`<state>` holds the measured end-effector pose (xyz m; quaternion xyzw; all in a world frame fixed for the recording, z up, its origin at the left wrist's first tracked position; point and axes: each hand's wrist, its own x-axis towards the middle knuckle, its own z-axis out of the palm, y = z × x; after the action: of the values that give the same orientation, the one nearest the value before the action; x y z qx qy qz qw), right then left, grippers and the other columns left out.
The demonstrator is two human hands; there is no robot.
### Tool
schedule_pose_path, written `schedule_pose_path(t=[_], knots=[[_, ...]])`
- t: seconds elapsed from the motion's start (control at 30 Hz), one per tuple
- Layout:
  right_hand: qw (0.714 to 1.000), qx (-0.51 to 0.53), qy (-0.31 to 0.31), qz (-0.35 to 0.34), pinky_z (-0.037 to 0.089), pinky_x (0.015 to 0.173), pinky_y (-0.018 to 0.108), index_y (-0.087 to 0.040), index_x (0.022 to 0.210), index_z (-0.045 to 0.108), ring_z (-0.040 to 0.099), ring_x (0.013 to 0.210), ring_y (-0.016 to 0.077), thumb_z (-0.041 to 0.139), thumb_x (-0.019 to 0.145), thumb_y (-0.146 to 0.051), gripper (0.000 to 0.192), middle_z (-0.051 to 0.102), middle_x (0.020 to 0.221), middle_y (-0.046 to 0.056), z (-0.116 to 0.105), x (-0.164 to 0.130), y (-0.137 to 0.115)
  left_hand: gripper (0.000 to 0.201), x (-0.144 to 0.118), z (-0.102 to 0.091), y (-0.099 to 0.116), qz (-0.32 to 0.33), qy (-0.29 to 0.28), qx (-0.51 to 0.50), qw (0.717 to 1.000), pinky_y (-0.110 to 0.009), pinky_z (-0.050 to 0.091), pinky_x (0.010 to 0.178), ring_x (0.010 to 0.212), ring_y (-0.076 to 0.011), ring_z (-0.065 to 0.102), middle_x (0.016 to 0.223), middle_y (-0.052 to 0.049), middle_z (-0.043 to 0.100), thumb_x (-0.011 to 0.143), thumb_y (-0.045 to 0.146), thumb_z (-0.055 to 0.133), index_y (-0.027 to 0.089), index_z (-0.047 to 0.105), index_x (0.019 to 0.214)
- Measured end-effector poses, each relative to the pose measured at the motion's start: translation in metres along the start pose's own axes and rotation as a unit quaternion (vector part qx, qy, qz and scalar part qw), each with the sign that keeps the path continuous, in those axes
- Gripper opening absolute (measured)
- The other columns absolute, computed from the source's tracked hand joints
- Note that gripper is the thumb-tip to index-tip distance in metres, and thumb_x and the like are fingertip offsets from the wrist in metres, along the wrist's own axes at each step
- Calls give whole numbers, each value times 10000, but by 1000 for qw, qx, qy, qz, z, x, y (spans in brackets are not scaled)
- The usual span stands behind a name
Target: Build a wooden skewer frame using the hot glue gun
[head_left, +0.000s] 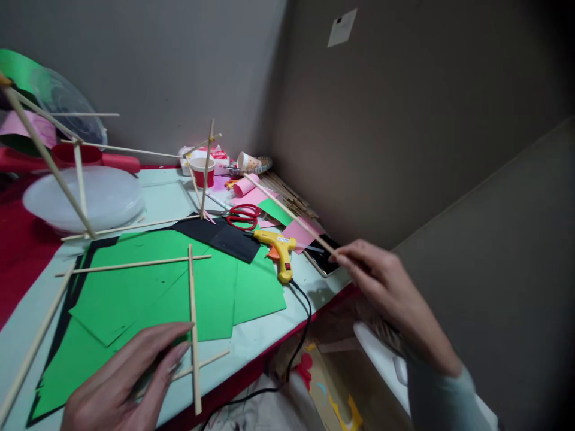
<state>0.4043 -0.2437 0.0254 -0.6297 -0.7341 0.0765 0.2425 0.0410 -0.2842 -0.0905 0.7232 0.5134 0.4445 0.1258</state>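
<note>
My right hand (381, 269) pinches one end of a thin wooden stick (291, 215), which slants up and left above the table. My left hand (130, 377) is at the near edge of the green sheets, thumb and index finger apart. Its index fingertip appears to touch an upright-lying stick (193, 323) that crosses another stick (135, 265) at its far end and a shorter one near its lower end. A stick frame with standing posts (207, 173) rises behind the green sheets (148, 299). Part of the shorter stick is hidden behind my left thumb.
A yellow glue gun (281, 248) with a black cord lies beside red-handled scissors (242, 216) and black paper (220, 236). Behind are a paper cup (202, 172), pink paper and a bundle of sticks (291, 194). A translucent lid (90, 194) is at left; the wall is right.
</note>
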Motion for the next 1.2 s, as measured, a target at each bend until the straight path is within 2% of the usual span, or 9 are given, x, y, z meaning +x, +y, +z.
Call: schedule_pose_path(t=[0.13, 0.23, 0.4, 0.63, 0.93, 1.0, 1.1, 1.17, 1.2], knots=[[975, 211, -44, -52, 493, 716, 260, -219, 907, 703, 652, 782, 165, 520, 1046, -320, 251, 693, 855, 30, 51, -29, -33, 158, 13, -5, 26, -5, -32, -32, 999, -153, 579, 821, 870, -111, 760, 1015, 59, 803, 930, 359, 685, 335, 760, 1067], [954, 274, -83, -83, 516, 707, 259, -251, 913, 707, 676, 796, 175, 519, 1047, -317, 240, 698, 849, 27, 74, -38, -58, 179, 24, -5, 48, -83, 1, -116, 990, -155, 593, 660, 703, -109, 740, 925, 6, 810, 928, 291, 667, 272, 778, 1067], [939, 304, -93, -131, 564, 676, 246, -303, 927, 705, 706, 775, 179, 516, 1036, -325, 219, 698, 826, 13, 85, -47, -75, 202, 34, -8, 64, -228, 31, -327, 916, -164, 568, 523, 589, -101, 669, 879, -49, 792, 896, 320, 706, 202, 788, 1039], [931, 303, -143, -143, 556, 646, 220, -284, 921, 661, 693, 706, 142, 503, 1043, -307, 201, 675, 790, -8, 99, -66, -87, 196, 23, -7, 61, -274, 28, -438, 855, -150, 516, 513, 571, -79, 619, 748, -29, 724, 888, 374, 750, 183, 788, 894], [925, 309, -133, -178, 587, 677, 221, -305, 955, 648, 713, 724, 148, 511, 1031, -272, 160, 689, 807, -10, 113, -73, -86, 210, 14, -8, 58, -273, 16, -430, 861, -159, 491, 479, 538, -78, 588, 700, -33, 689, 884, 352, 734, 147, 749, 839], [929, 299, -126, -180, 588, 664, 222, -314, 980, 644, 715, 726, 148, 505, 1032, -262, 157, 692, 812, -11, 110, -76, -85, 184, 14, -9, 56, -274, 23, -427, 861, -164, 496, 473, 543, -81, 592, 732, -24, 688, 890, 337, 729, 157, 735, 928], [945, 260, -90, -176, 594, 673, 253, -345, 1071, 651, 728, 788, 171, 516, 1023, -276, 159, 724, 883, 2, 94, -78, -83, 368, 13, -17, 49, -226, 132, -356, 897, -195, 512, 474, 585, -100, 615, 886, -10, 707, 903, 293, 720, 245, 627, 1256], [955, 233, -80, -167, 583, 656, 283, -347, 1073, 659, 716, 774, 185, 506, 1021, -276, 177, 721, 868, 12, 79, -77, -83, 591, 13, -28, 43, -112, 272, -175, 940, -229, 577, 648, 759, -109, 652, 1083, -21, 692, 874, 218, 754, 322, 543, 1417], [958, 225, -81, -158, 567, 630, 297, -338, 1043, 661, 699, 736, 189, 492, 1022, -272, 182, 706, 828, 17, 71, -75, -82, 646, 13, -34, 39, -61, 300, -49, 951, -290, 592, 826, 894, -125, 654, 1255, -43, 651, 872, 197, 758, 341, 532, 1460]])
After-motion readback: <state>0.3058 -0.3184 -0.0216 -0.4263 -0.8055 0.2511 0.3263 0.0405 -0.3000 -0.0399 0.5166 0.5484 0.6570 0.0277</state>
